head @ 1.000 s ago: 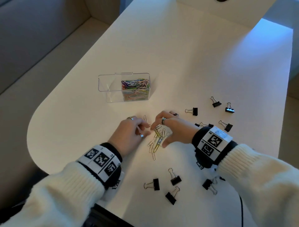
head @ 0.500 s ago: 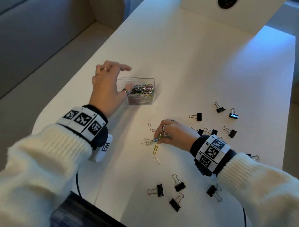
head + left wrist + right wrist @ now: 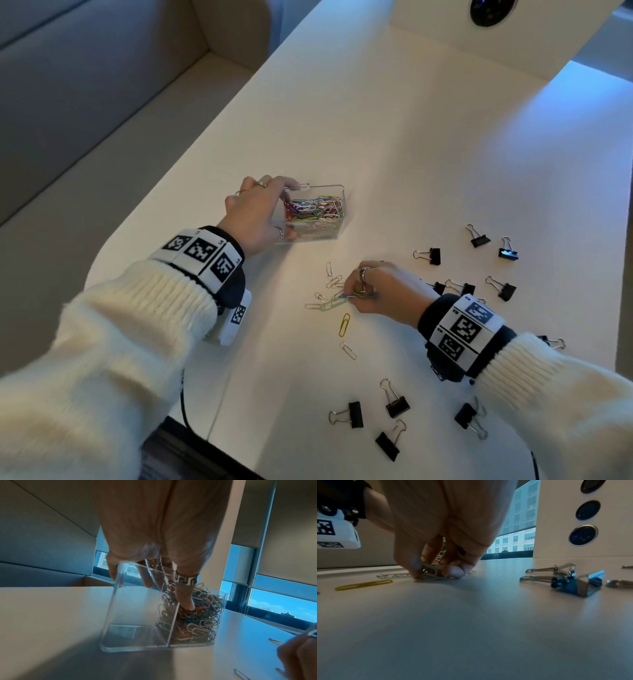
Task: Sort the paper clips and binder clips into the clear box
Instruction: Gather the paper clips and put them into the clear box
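The clear box [image 3: 337, 219] stands left of centre on the white table [image 3: 411, 154]. Its right compartment holds a heap of coloured paper clips [image 3: 315, 209] [image 3: 197, 615]; the left compartment [image 3: 133, 615] looks empty. My left hand [image 3: 267, 212] [image 3: 167, 595] grips the box, thumb on the near wall, fingers over the far rim. My right hand [image 3: 352, 295] [image 3: 435, 573] pinches a few paper clips against the table. Loose clips lie beside it, among them a yellow one [image 3: 344, 324] [image 3: 363, 584]. Several black binder clips [image 3: 430, 255] [image 3: 573, 584] lie to the right and in front [image 3: 397, 402].
A white upright panel with round dark sockets [image 3: 486, 13] [image 3: 583, 535] stands at the table's far end. The table's rounded edge runs close to the left of the box. A black cable [image 3: 185, 404] hangs at the near edge. A grey bench lies beyond the left edge.
My left hand left the loose pile, moved up-left to the box and took hold of it. My right hand stayed at the pile and has drawn clips together under its fingers.
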`<state>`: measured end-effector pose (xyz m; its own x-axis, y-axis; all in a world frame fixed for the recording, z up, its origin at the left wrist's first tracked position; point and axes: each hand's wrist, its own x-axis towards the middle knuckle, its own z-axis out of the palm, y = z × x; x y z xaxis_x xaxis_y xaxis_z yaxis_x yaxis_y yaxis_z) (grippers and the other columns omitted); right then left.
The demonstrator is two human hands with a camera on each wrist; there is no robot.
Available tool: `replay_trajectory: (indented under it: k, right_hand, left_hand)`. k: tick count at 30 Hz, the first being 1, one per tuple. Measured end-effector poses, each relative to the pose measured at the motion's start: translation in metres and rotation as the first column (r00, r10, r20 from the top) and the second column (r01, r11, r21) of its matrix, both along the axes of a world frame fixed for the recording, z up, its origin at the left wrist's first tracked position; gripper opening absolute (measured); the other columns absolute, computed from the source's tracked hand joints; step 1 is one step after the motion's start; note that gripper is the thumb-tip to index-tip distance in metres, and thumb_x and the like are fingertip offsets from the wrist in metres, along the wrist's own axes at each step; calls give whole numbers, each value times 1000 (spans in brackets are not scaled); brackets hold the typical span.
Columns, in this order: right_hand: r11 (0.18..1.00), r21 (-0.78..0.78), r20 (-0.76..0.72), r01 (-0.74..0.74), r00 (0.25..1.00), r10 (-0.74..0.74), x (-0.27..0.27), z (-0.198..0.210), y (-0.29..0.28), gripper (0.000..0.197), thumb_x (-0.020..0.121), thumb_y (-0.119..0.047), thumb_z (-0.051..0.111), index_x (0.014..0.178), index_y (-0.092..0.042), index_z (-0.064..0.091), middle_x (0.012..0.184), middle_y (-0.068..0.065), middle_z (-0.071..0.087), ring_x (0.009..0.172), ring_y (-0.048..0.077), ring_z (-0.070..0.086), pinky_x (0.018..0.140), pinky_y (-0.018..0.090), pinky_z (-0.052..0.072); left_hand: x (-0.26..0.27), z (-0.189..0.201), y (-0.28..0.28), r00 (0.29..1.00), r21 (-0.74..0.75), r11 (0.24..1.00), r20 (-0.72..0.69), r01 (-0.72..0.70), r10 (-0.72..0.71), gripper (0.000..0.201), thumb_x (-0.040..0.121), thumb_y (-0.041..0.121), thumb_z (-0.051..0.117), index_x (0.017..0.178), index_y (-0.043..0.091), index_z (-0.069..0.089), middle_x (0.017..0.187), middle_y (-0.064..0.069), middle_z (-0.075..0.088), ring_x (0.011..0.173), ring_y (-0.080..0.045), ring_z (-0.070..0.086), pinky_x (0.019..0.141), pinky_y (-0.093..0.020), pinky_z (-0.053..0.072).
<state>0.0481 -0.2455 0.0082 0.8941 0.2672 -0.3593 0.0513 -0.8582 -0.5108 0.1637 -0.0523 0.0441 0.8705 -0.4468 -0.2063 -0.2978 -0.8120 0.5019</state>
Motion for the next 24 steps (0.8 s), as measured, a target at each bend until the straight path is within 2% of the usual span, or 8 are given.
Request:
replay_trajectory:
  k: [2,4,10,14,16,19,22,24]
  right_hand:
    - [1000,-5,-16,-3,1000,3,0,-1,0,16,83,-16,60,97,-14,69,95,5,61,84,18,56,83,33,50]
    - [1000,6,-14,3,1000,-3,0,-1,-1,17,86,-16,59,99,-12,68,100,5,63,88,18,58,84,26,49]
    - [1000,-1,52,22,998,-22,3,16,-8,16,88,-20,59,99,-14,68,96,1,64,74,8,51,66,4,38]
    - [992,90,269,92,956,-113,26,45,-4,10,85,-20,63,92,-15,70,79,-10,58,63,0,49,66,-1,37]
    - [983,145,383,116,909,-164,43,57,3,9,84,-17,65,90,-15,71,78,-6,59,65,7,51,67,5,39]
    - [985,106,442,135,881,-168,64,61,18,11,83,-19,65,91,-16,72,83,-5,60,77,12,51,77,29,45]
    - [993,-41,477,113,875,-80,72,53,33,16,82,-21,65,96,-20,72,96,-1,67,92,19,55,76,29,43]
    - [995,-63,542,81,840,-34,70,49,38,21,78,-19,67,99,-19,72,96,3,69,92,25,57,73,29,42]
  left_hand:
    - [-5,-2,0,1000,7,1000,9,17,-17,66,75,23,71,131,30,37,119,5,49,110,-18,35,83,-33,25]
    - [-8,-4,2,1000,9,1000,18,22,-22,66,77,23,70,133,30,35,121,5,48,111,-19,34,85,-34,26]
    - [-11,-5,3,999,10,1000,14,28,-29,67,78,24,69,134,29,34,123,4,48,113,-20,34,90,-36,28]
    - [-11,-7,3,1000,3,1000,20,22,-22,66,78,22,69,134,30,34,124,5,47,113,-20,33,90,-35,27]
    - [-11,-8,3,999,8,1000,33,21,-21,66,78,20,69,134,29,34,124,5,47,113,-20,33,88,-35,27]
    - [-11,-9,4,999,-1,1000,49,17,-17,68,78,14,68,134,30,34,123,5,46,112,-20,32,82,-32,23]
    - [-11,-10,5,999,-4,1000,48,15,-14,68,78,13,67,134,31,34,123,6,46,114,-19,31,82,-31,21]
    - [-10,-10,4,999,-5,1000,45,14,-14,67,78,14,67,133,32,34,123,6,46,115,-19,31,83,-31,21]
